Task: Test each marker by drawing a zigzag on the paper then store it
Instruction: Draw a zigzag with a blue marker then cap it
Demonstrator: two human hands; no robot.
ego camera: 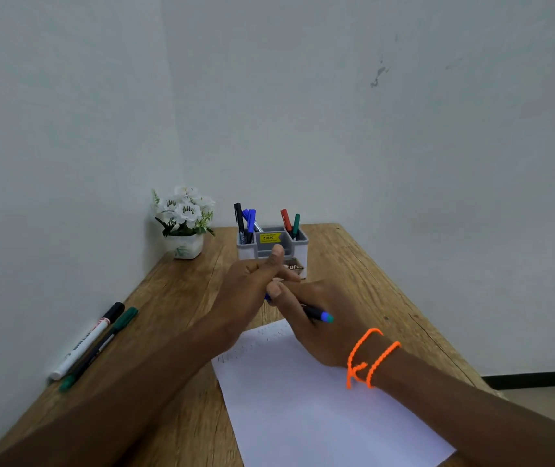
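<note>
Both hands meet above the far end of the white paper [306, 399]. My right hand [319, 318] grips a blue marker [319, 314]; its blue end sticks out to the right. My left hand [252, 281] is closed at the marker's other end, thumb raised; what it pinches there is hidden. Faint marks run along the paper's far edge. Behind the hands stands a grey and white organiser [298, 242] with black, blue, red and green markers upright in it. A black-capped white marker [87, 342] and a green marker [100, 347] lie at the table's left edge.
The wooden table [181, 298] sits in a corner between two white walls. A white pot of artificial white flowers [185, 224] stands at the far left corner. An orange thread bracelet [370, 358] circles my right wrist.
</note>
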